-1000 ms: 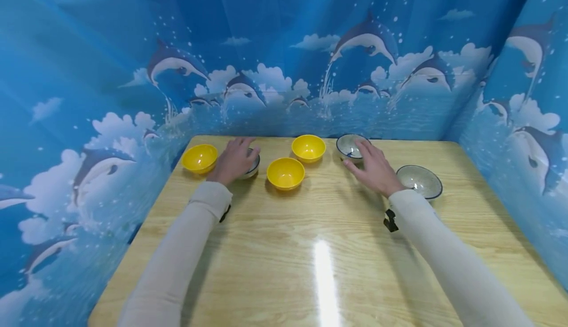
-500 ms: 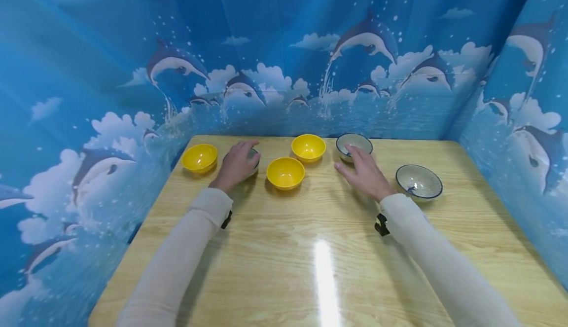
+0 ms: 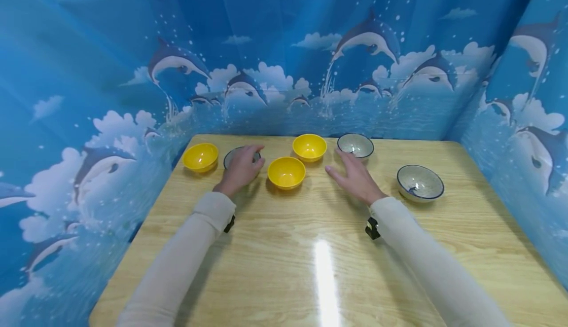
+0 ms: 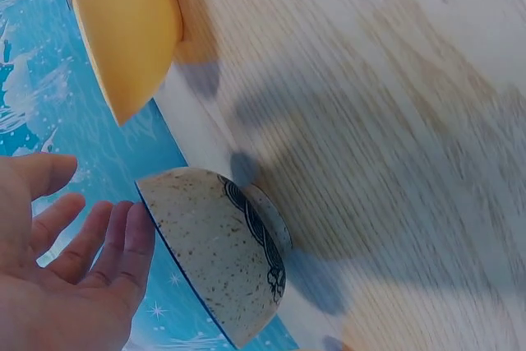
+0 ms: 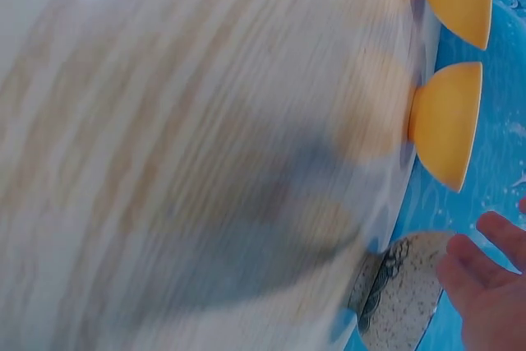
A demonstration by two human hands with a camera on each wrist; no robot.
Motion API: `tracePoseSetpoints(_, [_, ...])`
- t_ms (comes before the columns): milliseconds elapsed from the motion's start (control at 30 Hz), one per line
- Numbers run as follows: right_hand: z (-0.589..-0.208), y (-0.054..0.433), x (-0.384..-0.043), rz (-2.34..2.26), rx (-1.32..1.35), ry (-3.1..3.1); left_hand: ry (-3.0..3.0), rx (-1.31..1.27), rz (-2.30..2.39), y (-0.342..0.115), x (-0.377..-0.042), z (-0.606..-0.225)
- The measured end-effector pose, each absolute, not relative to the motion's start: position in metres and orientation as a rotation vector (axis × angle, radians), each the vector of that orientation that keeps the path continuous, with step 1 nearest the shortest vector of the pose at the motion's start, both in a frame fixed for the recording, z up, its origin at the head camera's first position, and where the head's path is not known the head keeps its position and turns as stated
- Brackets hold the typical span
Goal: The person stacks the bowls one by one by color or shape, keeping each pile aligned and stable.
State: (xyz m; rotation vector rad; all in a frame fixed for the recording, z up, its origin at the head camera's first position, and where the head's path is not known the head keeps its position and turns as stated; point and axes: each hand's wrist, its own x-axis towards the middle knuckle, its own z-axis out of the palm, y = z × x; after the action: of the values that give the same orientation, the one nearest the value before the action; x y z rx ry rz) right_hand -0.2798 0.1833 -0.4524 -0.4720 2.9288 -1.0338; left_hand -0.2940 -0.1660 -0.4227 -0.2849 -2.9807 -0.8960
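In the head view, the left hand (image 3: pixel 241 169) is over the left speckled bowl (image 3: pixel 229 157), which sits near the far edge of the desk (image 3: pixel 284 248), between the left yellow bowl (image 3: pixel 200 158) by the far left corner and the front yellow bowl (image 3: pixel 286 173). The right hand (image 3: pixel 355 180) lies toward the far edge as well, its fingertips just at the near left side of the back speckled bowl (image 3: pixel 356 144); the back yellow bowl (image 3: pixel 309 148) stands to the left of those fingertips, and the right speckled bowl (image 3: pixel 420 184) is off toward the right edge. Every bowl is round, with no long axis to line up, so I judge that a move turns on which side of the rim faces the fingers. The front yellow bowl lies between the hands, nearer the left one, whose thumb side faces it. In the left wrist view, the left hand is loosely spread and pinches nothing; its fingers are at the rim of the upright left speckled bowl, though contact I cannot tell. In the right wrist view, the right hand is partly cut off by the frame, its visible fingers apart and gripping nothing, right by the rim of the back speckled bowl; whether they touch it is unclear.
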Motion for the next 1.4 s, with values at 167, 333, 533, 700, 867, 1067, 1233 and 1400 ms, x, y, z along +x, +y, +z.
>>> tracePoseSetpoints(167, [-0.456,0.174,-0.281,-1.039,-0.512,2.930,-2.989,-0.259,-0.960,-0.163,-0.293,-0.425])
tracePoseSetpoints(333, [-0.459,0.165,-0.281,-1.044,-0.505,2.899,-2.989,-0.243,-0.971,-0.161,-0.291,-0.424])
tracePoseSetpoints(533, [-0.464,0.155,-0.280,-1.072,-0.489,2.861,-3.017,-0.210,-0.978,-0.153,-0.289,-0.424])
tracePoseSetpoints(700, [-0.469,0.147,-0.279,-1.104,-0.494,2.830,-3.036,-0.190,-1.002,-0.148,-0.287,-0.426])
tracePoseSetpoints(867, [-0.473,0.141,-0.279,-1.132,-0.510,2.820,-3.035,-0.199,-1.007,-0.146,-0.288,-0.430])
tracePoseSetpoints(1067, [-0.477,0.133,-0.280,-1.180,-0.517,2.788,-3.038,-0.239,-1.015,-0.143,-0.286,-0.435])
tracePoseSetpoints(1233, [-0.481,0.126,-0.280,-1.214,-0.519,2.765,-3.062,-0.204,-0.990,-0.140,-0.286,-0.441])
tracePoseSetpoints(1400, [-0.483,0.119,-0.280,-1.279,-0.522,2.745,-3.074,-0.166,-0.938,-0.138,-0.288,-0.446])
